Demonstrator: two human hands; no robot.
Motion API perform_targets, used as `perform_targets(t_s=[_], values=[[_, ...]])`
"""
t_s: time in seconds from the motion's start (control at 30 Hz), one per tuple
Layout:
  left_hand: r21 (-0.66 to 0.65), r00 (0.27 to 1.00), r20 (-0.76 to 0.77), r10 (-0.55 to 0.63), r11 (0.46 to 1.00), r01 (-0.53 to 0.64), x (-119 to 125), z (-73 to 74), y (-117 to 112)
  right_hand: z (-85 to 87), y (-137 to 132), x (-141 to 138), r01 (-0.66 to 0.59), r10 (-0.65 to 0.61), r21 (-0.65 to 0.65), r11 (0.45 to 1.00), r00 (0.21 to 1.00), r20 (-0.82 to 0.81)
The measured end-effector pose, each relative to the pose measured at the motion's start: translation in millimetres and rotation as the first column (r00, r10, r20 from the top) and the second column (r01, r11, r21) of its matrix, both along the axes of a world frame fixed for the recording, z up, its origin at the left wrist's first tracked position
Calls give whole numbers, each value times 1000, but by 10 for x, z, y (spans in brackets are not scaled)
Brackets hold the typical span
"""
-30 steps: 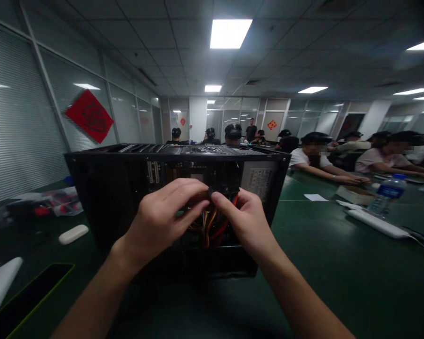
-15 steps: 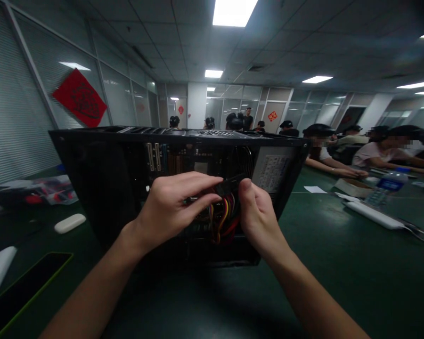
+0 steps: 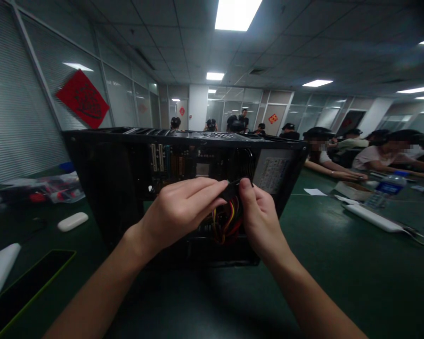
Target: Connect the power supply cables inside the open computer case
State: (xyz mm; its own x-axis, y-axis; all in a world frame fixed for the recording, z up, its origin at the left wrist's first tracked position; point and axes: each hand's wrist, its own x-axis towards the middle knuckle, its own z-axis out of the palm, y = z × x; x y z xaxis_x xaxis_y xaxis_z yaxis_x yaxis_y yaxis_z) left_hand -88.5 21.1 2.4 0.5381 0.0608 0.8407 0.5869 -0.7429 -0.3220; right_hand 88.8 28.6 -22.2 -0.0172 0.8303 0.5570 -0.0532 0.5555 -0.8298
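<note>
An open black computer case (image 3: 108, 197) stands on the table in front of me, its inside facing me. In front of its opening, my left hand (image 3: 178, 205) is closed, thumb and fingers pinching a small black cable connector (image 3: 231, 190). My right hand (image 3: 259, 214) grips the connector's other side, thumb uppermost; its other fingers are partly hidden. Yellow, red and black wires (image 3: 229, 226) hang in a bundle below the connector. Behind my hands are the motherboard (image 3: 189, 160), a round fan (image 3: 247, 162) and the labelled power supply (image 3: 271, 173).
On the left lie a filled plastic bag (image 3: 47, 190), a small white rounded case (image 3: 73, 221) and a dark flat object with a green edge (image 3: 31, 285). A water bottle (image 3: 388, 188) and a long white bar (image 3: 372, 216) are on the right, near seated people.
My left fingers have moved slightly right and closed in around the connector, nearer my right thumb. The view has shifted a little; the case stays in place.
</note>
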Motion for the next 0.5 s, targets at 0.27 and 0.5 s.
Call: perform_targets(t_s=[0.27, 0.5], values=[[-3, 1000, 21, -2, 1000, 2, 64, -53, 27, -21, 36, 22, -26, 24, -49, 998, 998, -55], [197, 990, -41, 135, 972, -124, 52, -49, 14, -57, 110, 23, -196, 168, -232, 953, 976, -135]])
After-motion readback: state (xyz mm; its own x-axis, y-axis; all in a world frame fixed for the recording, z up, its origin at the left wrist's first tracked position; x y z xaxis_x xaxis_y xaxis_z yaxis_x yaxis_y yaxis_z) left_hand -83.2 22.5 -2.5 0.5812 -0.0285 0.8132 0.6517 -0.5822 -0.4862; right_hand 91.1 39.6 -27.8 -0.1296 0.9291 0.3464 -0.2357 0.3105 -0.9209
